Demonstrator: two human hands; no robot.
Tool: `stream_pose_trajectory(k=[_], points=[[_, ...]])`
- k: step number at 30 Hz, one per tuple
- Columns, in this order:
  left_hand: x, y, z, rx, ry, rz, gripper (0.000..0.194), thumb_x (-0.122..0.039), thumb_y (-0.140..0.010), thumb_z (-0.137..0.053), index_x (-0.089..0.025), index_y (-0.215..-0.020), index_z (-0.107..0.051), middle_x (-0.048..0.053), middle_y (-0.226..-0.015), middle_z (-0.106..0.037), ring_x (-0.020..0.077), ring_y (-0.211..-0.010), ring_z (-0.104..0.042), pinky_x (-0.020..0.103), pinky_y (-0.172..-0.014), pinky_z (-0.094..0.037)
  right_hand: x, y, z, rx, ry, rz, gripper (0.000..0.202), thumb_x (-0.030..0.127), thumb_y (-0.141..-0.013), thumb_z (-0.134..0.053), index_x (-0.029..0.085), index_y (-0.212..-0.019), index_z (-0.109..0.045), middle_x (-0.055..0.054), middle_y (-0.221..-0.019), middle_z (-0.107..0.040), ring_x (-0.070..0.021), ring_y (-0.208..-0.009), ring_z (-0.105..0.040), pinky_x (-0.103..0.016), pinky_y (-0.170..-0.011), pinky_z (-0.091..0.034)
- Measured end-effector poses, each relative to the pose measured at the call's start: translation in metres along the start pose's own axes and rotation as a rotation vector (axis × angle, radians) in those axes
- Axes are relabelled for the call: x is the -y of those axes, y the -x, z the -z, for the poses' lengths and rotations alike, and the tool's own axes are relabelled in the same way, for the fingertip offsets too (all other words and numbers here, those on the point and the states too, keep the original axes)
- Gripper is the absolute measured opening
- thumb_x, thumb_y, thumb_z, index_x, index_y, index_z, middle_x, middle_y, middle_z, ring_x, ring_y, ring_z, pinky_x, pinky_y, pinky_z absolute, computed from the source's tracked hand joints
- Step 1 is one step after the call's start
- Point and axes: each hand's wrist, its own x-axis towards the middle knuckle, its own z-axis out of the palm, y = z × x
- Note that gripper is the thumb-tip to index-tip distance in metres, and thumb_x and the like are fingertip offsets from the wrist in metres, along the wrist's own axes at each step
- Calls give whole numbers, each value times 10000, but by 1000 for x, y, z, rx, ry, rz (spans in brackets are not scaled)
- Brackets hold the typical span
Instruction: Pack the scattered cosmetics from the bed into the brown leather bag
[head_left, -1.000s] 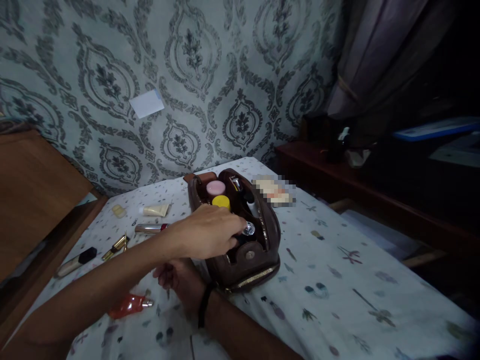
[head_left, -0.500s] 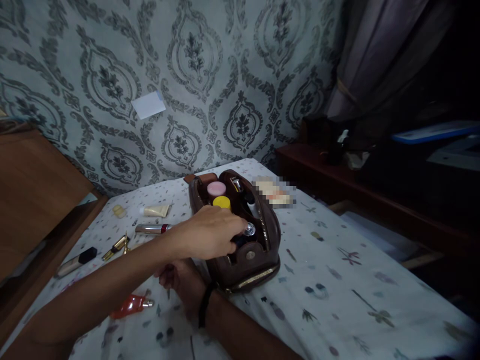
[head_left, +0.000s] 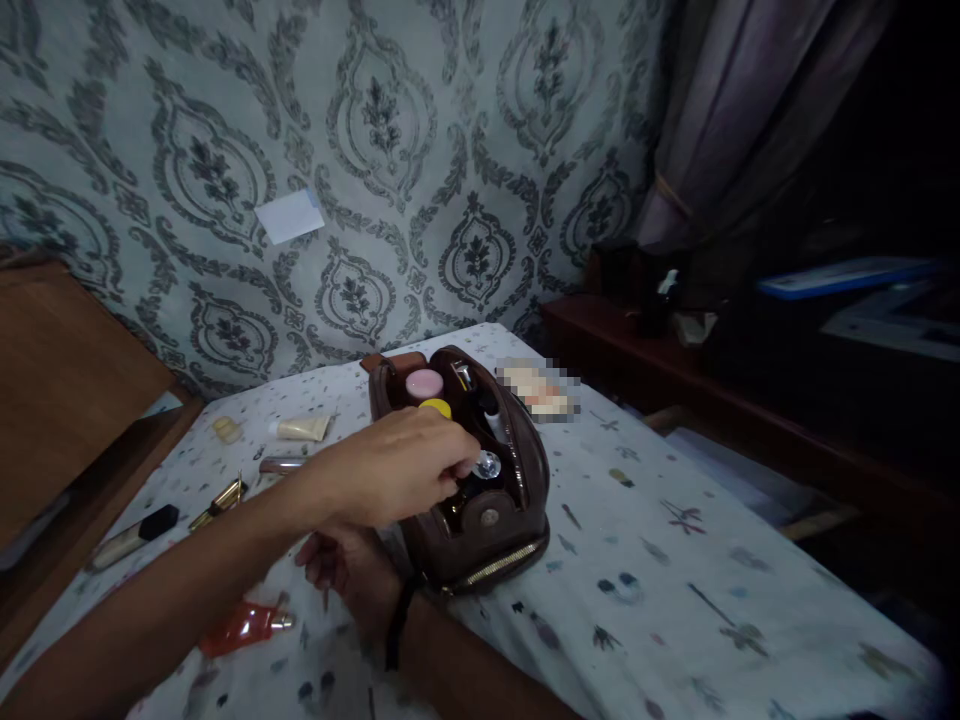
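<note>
A brown zipped bag stands open on the patterned cloth. Inside it are a pink-lidded jar, a yellow lid, a white-and-black tube and a clear faceted cap. My left hand reaches over the bag's opening, its fingers bent and pressed together beside the clear cap; what they grip is hidden. Under my left forearm, my right hand, with a black band at the wrist, rests curled in front of the bag; nothing clear shows in its fingers, which are partly shadowed.
Left of the bag lie a cream tube, a silver tube, gold tubes, a black-capped bottle and a small yellowish item. A red bottle lies in front. A blurred packet is behind the bag's right side.
The whole view has shifted slightly. My left hand has drawn back a little from the clear cap, and its forearm now covers more of the silver tube and yellow lid.
</note>
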Motion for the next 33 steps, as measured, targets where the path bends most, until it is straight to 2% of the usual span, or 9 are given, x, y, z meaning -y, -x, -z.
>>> stream_pose_trajectory(k=[3,6,11,15,18,22,28,33], points=[[-7,2,15,-45,52,38,97,-123,-825,-594,-192,-763,-621,-23,-735,-628,142,-737,-557,251,-654,-372,1,-1,-1,4,3,-4,316,462,-657,-676,161,-727,-608,24,-543,-596,-68,-423,-445,-223,-444,-243],[-15,-2,19,-80,107,58,93,-114,-813,-616,-188,-760,-630,-28,-707,-604,138,-733,-552,243,-632,-362,0,-2,0,-7,3,-1,302,451,-667,-686,165,-717,-602,23,-539,-596,-73,-423,-448,-224,-447,-241],[-17,-17,0,-128,149,-5,122,-86,-823,-576,-179,-748,-605,-18,-737,-611,134,-741,-547,243,-640,-365,-3,-1,1,-37,-12,30,283,443,-684,-652,165,-699,-603,22,-561,-585,-69,-457,-446,-221,-474,-249],[-16,-25,-11,-110,139,-48,134,-70,-812,-552,-177,-742,-592,-15,-732,-605,132,-701,-535,257,-632,-367,-2,3,0,-26,1,70,275,442,-643,-619,171,-687,-619,43,-499,-520,-77,-469,-426,-223,-494,-259],[-17,-29,-14,-109,142,-52,126,-80,-815,-558,-180,-752,-601,-12,-735,-609,137,-699,-547,263,-631,-380,-1,6,-1,-18,16,76,253,437,-643,-592,184,-639,-597,39,-494,-515,-83,-473,-426,-230,-497,-261],[-19,-32,-17,-92,140,10,105,-98,-820,-602,-181,-756,-587,-11,-721,-601,147,-716,-566,257,-622,-388,-2,5,-2,-26,24,80,245,435,-639,-570,191,-634,-586,41,-499,-495,-88,-475,-419,-236,-498,-263],[-15,-34,-24,-103,136,16,131,-163,-851,-636,-180,-735,-578,-9,-739,-607,158,-776,-574,267,-682,-403,-2,4,-3,-39,24,87,260,461,-618,-553,202,-598,-544,46,-500,-468,-85,-464,-399,-236,-495,-264],[-14,-34,-24,-89,138,35,121,-160,-851,-643,-178,-742,-595,-1,-760,-620,168,-800,-575,275,-704,-409,-3,3,-3,-37,21,108,310,476,-623,-542,183,-695,-610,9,-598,-576,-88,-482,-426,-238,-500,-276]])
